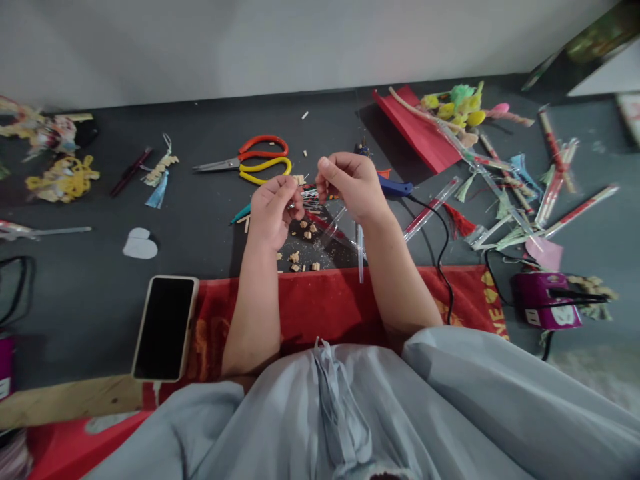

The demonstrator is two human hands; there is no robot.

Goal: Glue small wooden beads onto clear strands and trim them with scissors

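Both hands are raised over the middle of the dark table with their fingertips a short gap apart. My left hand (pixel 270 210) is closed in a pinch; a small pale wooden piece (pixel 299 179) shows at its fingertips, but I cannot tell whether it is held or lies behind. My right hand (pixel 355 187) also pinches, and whatever its fingers hold is too small to make out. Small pale wooden bits (pixel 295 257) and crumbs are strewn below the hands. Behind the fingers lies a bundle of thin sticks or wires (pixel 311 196), partly hidden.
Scissors (pixel 245 161) with red and yellow handles lie beyond my left hand. A blue-handled corded tool (pixel 396 187) is beside my right wrist. A phone (pixel 166 328) rests at the front left, near a red towel (pixel 325 300). Red paper (pixel 420 130) and wrapped sticks (pixel 555 180) lie right.
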